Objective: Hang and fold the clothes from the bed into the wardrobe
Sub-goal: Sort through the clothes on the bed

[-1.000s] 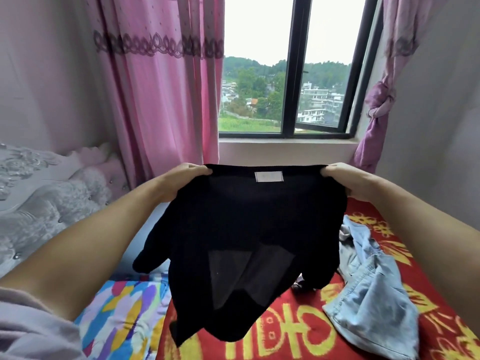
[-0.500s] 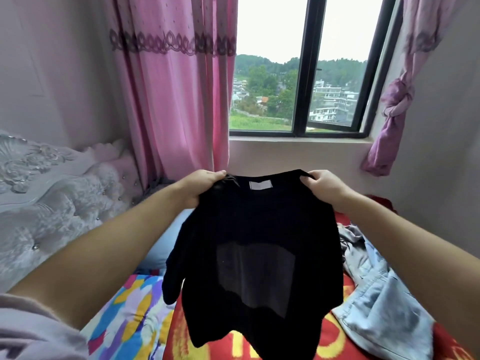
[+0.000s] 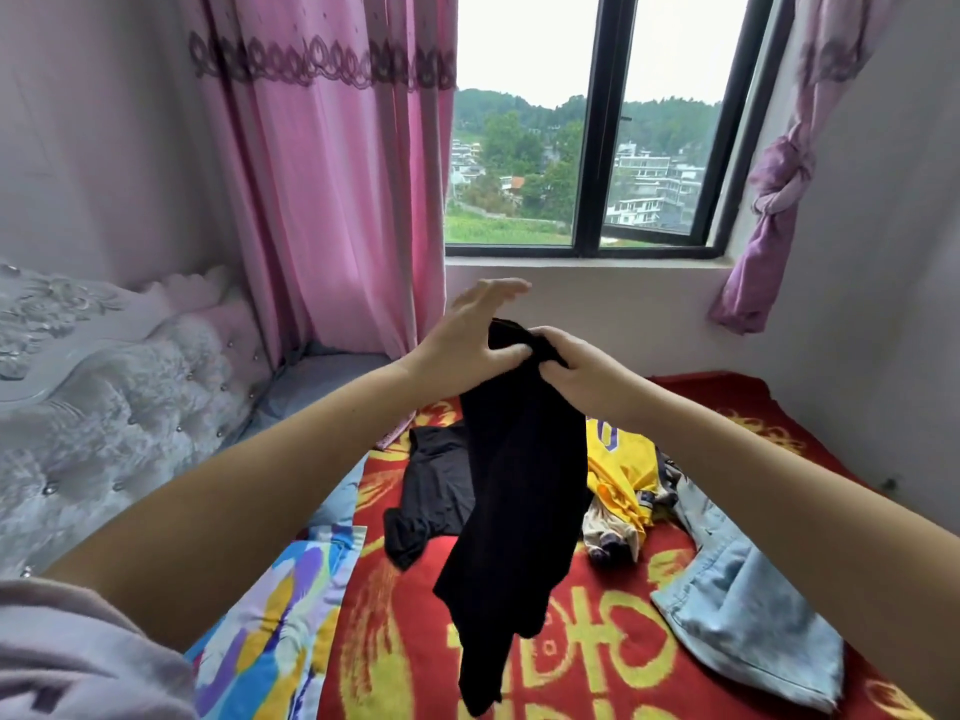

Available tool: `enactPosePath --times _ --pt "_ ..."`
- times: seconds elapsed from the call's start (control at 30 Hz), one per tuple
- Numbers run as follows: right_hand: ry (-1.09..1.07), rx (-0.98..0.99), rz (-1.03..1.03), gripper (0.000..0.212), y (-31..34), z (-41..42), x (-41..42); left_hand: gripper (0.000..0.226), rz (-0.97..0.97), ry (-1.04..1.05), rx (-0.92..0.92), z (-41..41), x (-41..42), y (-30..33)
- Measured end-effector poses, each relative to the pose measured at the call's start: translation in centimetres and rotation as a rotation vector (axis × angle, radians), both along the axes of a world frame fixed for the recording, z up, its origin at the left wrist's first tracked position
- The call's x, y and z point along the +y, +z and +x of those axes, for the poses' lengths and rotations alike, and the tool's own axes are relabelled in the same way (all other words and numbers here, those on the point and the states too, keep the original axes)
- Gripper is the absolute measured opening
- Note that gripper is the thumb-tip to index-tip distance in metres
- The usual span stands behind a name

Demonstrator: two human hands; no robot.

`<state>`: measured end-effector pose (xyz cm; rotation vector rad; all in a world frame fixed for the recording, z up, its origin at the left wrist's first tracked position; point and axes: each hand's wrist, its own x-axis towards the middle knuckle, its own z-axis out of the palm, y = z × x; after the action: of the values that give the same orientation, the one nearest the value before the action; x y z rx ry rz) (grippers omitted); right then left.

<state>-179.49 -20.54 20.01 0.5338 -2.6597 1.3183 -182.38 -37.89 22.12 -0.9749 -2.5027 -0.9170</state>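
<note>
Pink curtain hangs beside the black-framed window.

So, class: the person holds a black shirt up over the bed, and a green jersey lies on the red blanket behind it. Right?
Not quite. In the head view the jersey is yellow, not green. The rest holds: the black shirt hangs over the bed, above the red blanket.

text: large yellow characters | on: red blanket | legibility: cut off, not readable
</note>
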Motion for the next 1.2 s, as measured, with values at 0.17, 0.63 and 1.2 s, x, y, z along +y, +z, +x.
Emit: enactPosePath --times 0.17,0.63,1.2 --pt "0.104 -0.010 0.014 0.051 1.4 0.4 1.0 0.021 -0.103 -0.192 -0.144 -0.9 0.2 0.8" --pt "0.014 -0.362 0.031 0.024 -5.7 -0.8 5.0 0.016 -0.282 -0.135 -0.244 -3.1 0.8 3.7" --pt "-0.068 -0.284 0.069 0.012 -16.2 0.4 -0.8 0.020 -0.222 0.059 -0.324 -4.2 -3.8 6.4"
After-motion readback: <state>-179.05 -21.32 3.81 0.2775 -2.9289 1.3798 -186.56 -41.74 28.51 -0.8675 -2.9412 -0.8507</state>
